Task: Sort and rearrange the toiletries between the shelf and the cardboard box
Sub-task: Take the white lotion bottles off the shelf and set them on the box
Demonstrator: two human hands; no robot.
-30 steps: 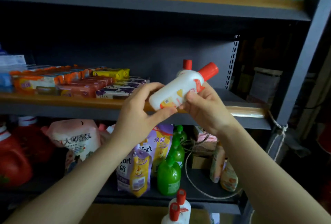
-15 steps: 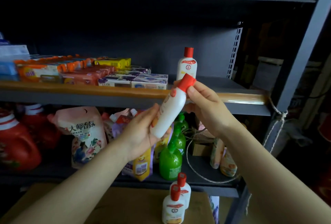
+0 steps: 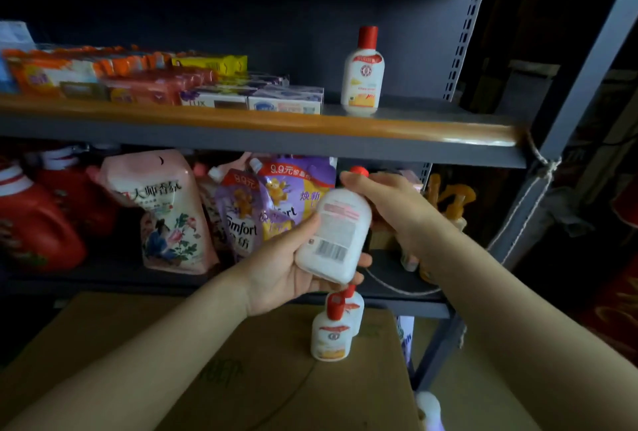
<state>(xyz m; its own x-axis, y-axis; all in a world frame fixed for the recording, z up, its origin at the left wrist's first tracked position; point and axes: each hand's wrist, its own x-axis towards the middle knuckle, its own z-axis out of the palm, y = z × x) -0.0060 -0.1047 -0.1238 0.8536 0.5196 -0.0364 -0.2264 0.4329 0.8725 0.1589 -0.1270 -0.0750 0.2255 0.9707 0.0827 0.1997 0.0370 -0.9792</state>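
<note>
Dim grey metal shelving [image 3: 262, 140] with an orange wooden front lip fills the view, and a flat brown cardboard box [image 3: 241, 372] lies below it in the foreground. On the middle shelf board, a white lotion bottle with a red cap [image 3: 362, 75] stands upright near the right end, well apart from the stacked soap boxes and orange packets [image 3: 165, 85] along the left and centre. Two more white red-capped bottles [image 3: 333, 330] stand on the box top near its far right edge, one just behind the other.

Between shelf and box, the left hand [image 3: 286, 272] grips a white plastic bottle [image 3: 336, 234] from below, fingers curled round its base, barcode label facing the camera. The right hand [image 3: 390, 203] holds the upper end, fingers wrapped near the red cap [image 3: 359, 171], which sits just under the middle shelf's front edge. Behind the hands, on the lower shelf, are purple and pink refill pouches [image 3: 214, 213] and red detergent jugs [image 3: 38, 223].

The step in hand looks like checking or orienting this bottle before placing it. Whether it is bound for the shelf or the box cannot be told. If it joins its twin above, the next move calls for lifting it clear of the lip, turning it cap-up, and setting it just beside the standing bottle without knocking that over.
</note>
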